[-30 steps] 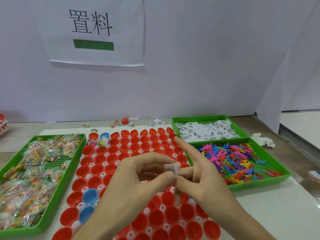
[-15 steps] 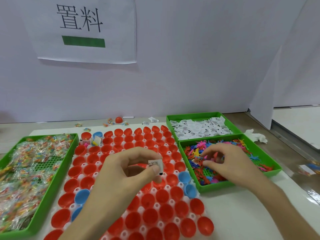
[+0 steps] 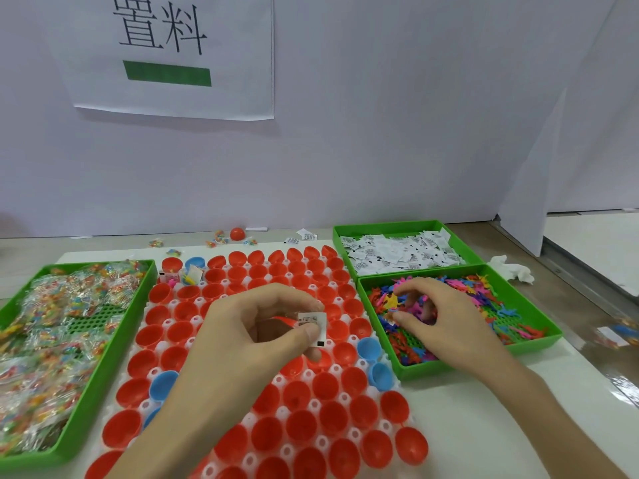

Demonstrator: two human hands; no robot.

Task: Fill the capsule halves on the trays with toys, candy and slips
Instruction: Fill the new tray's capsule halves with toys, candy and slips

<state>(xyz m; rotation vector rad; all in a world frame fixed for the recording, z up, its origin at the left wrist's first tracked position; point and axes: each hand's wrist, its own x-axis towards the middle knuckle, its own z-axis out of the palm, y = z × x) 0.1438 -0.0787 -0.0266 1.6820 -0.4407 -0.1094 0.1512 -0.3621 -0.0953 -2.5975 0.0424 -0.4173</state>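
Right hand [image 3: 446, 316] reached toys [image 3: 484, 299], slip [image 3: 313, 323] pinched left

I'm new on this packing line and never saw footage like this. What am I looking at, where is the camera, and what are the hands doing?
No machine here: these are a person's two bare hands, filmed by one camera worn on the head, looking forward and down at a table. In the middle, a white plastic grid tray holds red and blue plastic capsule halves, most looking empty. On the left, a green plastic tray holds clear-wrapped colourful candy packets. On the right, the far green tray holds white printed paper slips and the near green tray small colourful plastic toys. The left hand pinches one white slip above the capsules. The right hand reaches into the toys; whether it grips one is unclear.
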